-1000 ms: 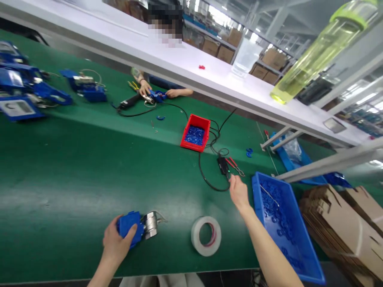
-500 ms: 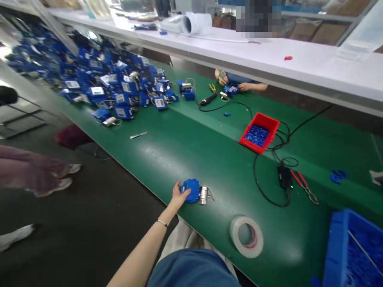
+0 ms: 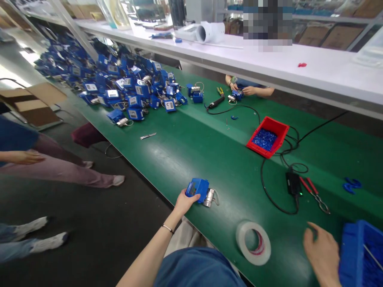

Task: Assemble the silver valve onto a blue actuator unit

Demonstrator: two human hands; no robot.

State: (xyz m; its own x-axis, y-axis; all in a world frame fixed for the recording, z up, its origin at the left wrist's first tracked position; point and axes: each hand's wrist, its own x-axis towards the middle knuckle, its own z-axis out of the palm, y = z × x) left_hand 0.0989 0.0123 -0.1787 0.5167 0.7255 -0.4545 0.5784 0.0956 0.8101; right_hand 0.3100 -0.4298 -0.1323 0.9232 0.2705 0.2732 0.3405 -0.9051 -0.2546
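My left hand (image 3: 186,202) grips the near left side of a blue valve unit (image 3: 200,189), a blue plastic housing with a small window. Its silver metal pipe fitting (image 3: 209,197) and a thin pale loop of wire point to the right. The unit rests on the green table near its front edge. Over the table at the lower right is my right hand (image 3: 323,251), with thumb and forefinger apart and nothing seen between them. It is beside a blue bin (image 3: 348,249) of small blue parts. A roll of clear tape (image 3: 241,239) lies between my hands.
A red bin (image 3: 281,129) of blue bits, a black adapter (image 3: 293,184) with cables and red-handled pliers (image 3: 314,195) are to the right. Similar units (image 3: 136,97) are heaped at the left. A co-worker's hands (image 3: 249,90) work under the white shelf (image 3: 233,50).
My right hand has come into view at the lower right. The blue valve unit is now tilted slightly in my left hand, showing its window. The view has shifted left.
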